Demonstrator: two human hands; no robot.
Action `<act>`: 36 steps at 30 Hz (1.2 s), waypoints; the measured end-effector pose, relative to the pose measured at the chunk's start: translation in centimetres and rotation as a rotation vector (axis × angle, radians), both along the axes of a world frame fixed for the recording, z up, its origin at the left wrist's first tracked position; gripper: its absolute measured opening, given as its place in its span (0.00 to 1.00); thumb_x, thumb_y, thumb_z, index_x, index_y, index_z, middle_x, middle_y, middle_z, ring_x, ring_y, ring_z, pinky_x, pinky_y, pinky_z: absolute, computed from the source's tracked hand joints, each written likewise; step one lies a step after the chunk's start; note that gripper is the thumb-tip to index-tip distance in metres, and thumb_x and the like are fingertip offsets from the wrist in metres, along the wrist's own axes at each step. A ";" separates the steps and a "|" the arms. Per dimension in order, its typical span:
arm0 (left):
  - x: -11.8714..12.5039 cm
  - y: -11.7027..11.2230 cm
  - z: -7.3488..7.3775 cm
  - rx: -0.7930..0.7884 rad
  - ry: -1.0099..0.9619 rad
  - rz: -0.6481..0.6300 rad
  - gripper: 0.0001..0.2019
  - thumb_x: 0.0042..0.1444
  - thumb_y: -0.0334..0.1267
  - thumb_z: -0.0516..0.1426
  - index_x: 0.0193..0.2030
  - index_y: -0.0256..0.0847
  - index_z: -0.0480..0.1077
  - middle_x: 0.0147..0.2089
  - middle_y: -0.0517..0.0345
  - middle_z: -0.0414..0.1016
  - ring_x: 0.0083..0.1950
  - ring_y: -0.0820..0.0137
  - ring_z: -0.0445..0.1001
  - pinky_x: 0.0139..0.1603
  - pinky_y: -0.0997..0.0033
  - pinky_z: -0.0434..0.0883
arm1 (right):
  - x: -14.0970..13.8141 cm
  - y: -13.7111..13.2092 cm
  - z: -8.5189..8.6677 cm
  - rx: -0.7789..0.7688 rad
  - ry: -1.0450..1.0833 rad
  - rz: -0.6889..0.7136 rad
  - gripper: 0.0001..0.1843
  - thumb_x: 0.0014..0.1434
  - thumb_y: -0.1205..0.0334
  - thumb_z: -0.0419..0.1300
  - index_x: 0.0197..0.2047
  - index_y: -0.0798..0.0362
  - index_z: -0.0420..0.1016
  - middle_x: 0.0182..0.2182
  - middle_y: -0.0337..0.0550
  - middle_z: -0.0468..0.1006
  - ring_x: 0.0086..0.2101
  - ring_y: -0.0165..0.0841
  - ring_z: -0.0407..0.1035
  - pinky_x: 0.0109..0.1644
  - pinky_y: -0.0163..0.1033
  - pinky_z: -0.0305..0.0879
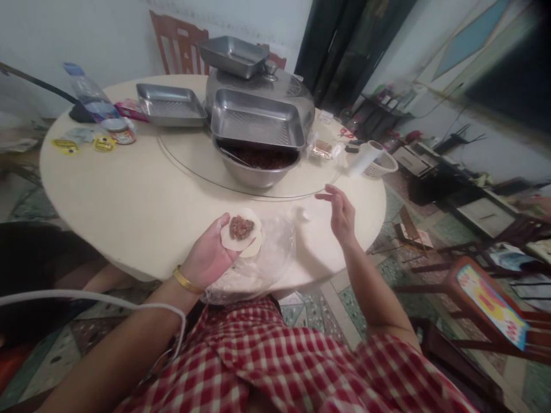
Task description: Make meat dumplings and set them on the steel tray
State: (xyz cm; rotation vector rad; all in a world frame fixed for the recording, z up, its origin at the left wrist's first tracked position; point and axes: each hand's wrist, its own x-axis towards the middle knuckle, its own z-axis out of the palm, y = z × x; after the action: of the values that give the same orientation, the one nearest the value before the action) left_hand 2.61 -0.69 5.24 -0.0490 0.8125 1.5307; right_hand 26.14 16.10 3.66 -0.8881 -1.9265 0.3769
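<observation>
On my left hand (210,252) lies a round dumpling wrapper (230,238) with a mound of minced filling (241,228) in its middle; my fingers and thumb hold it at the side. Just below it shows the edge of another pale wrapper (253,248), near a clear plastic bag (275,246) on the table. My right hand (342,218) is raised over the right part of the table, fingers partly bent and apart, with nothing in it. A small white item (303,215) lies to its left, too blurred to name.
A metal bowl (258,176) of dark filling stands ahead, partly covered by a metal tray (258,117). Behind is a large lidded pan (297,92) with another tray (235,54) on top. A bottle (92,100) and jar (120,132) stand left; a white basket (387,165) sits right.
</observation>
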 end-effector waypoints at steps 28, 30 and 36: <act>-1.9 -1.6 1.1 0.223 -0.134 -0.015 0.21 0.68 0.41 0.43 0.44 0.29 0.74 0.40 0.45 0.82 0.41 0.62 0.81 0.44 0.63 0.78 | -8.3 -6.8 -1.6 0.636 -0.311 0.619 0.31 0.69 0.47 0.34 0.60 0.52 0.69 0.46 0.41 0.81 0.63 0.34 0.61 0.74 0.49 0.40; -1.9 -1.5 1.1 0.227 -0.156 -0.020 0.21 0.67 0.41 0.43 0.45 0.29 0.73 0.39 0.46 0.82 0.41 0.62 0.81 0.45 0.64 0.77 | -8.2 -7.1 -1.8 0.685 -0.346 0.607 0.31 0.69 0.46 0.36 0.59 0.52 0.70 0.47 0.41 0.81 0.64 0.35 0.59 0.74 0.50 0.38; -1.6 -1.5 1.3 0.177 -0.137 -0.012 0.22 0.68 0.42 0.43 0.57 0.29 0.68 0.39 0.46 0.82 0.40 0.62 0.80 0.46 0.62 0.76 | -8.3 -7.7 -1.9 0.813 -0.402 0.601 0.28 0.68 0.45 0.40 0.54 0.48 0.74 0.48 0.37 0.81 0.65 0.36 0.57 0.74 0.52 0.37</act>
State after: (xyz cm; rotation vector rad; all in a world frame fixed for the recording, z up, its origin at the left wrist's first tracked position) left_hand 0.99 -2.21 6.50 -0.0182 0.5658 1.5644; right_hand 17.83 8.36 1.76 0.1767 -2.4017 -0.2755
